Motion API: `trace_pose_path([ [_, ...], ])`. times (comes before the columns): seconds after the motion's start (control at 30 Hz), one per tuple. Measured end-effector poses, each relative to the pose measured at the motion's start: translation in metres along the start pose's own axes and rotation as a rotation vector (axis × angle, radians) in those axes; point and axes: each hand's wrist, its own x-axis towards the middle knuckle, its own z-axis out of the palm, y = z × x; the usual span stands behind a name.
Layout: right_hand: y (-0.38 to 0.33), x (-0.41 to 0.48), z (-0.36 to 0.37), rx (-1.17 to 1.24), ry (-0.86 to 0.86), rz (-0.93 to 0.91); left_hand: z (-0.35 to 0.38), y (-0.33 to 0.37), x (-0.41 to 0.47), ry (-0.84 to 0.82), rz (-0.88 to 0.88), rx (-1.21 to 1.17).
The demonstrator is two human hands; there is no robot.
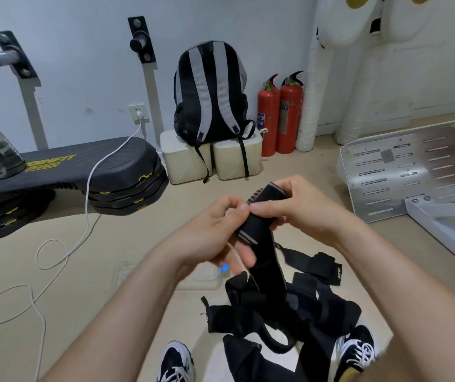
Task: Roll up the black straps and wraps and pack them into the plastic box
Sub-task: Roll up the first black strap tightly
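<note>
The black strap [259, 232] is matt woven cloth with a grey stitched band. The plastic box [193, 274] is clear and glossy. The perforated plate [402, 172] is brushed metal. The fire extinguishers [278, 114] show glossy red paint; the floor [110, 257] looks smooth and beige.

Even indoor light, soft shadows, wide-angle bending at edges.

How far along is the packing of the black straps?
Early. Done: no rolled strap shows in the plastic box, partly hidden. In hand: the left hand and right hand grip one black strap, its end hanging. Left: the pile of straps on the floor.
</note>
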Motion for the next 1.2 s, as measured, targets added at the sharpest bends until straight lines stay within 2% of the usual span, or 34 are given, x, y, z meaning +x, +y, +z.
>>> trace_pose_path([
  [0.03, -0.001, -0.002, -0.004, -0.026, -0.056, 0.009, -0.008, 0.000, -0.002, -0.037, 0.010, 0.066],
  [0.07, -0.001, -0.003, -0.006, -0.050, -0.114, 0.017, -0.015, 0.000, -0.003, -0.008, 0.065, 0.090],
  [0.13, -0.003, -0.006, -0.008, -0.062, -0.219, 0.028, -0.023, -0.002, 0.000, 0.196, 0.271, 0.022],
  [0.17, -0.003, -0.006, -0.008, -0.055, -0.273, 0.028, -0.024, -0.002, 0.002, 0.243, 0.354, -0.028],
  [0.23, -0.005, -0.008, -0.008, -0.041, -0.366, 0.022, -0.020, -0.005, 0.006, 0.111, 0.396, -0.024],
  [0.3, -0.006, -0.010, -0.007, -0.048, -0.429, 0.008, -0.014, -0.009, 0.009, -0.064, 0.347, 0.013],
  [0.37, -0.009, -0.012, -0.006, -0.058, -0.449, -0.004, -0.016, -0.010, 0.011, -0.065, 0.321, -0.011],
  [0.6, -0.007, -0.006, -0.016, 0.126, -0.239, 0.027, -0.014, -0.009, 0.012, 0.045, 0.287, -0.081],
  [0.7, -0.005, -0.005, -0.015, 0.064, -0.139, 0.013, -0.010, -0.012, 0.014, 0.058, 0.246, -0.092],
  [0.9, -0.009, -0.006, -0.010, -0.178, -0.051, -0.048, -0.005, -0.012, 0.013, 0.032, 0.250, -0.121],
  [1.03, -0.009, -0.007, 0.000, -0.260, -0.020, -0.112, 0.005, -0.017, 0.021, 0.233, 0.368, -0.099],
  [1.13, -0.001, 0.000, 0.008, 0.045, 0.161, -0.080, 0.008, -0.016, 0.029, 0.439, 0.364, -0.260],
  [1.2, 0.005, 0.004, 0.018, 0.114, 0.212, -0.048, 0.009, -0.016, 0.031, 0.509, 0.342, -0.338],
])
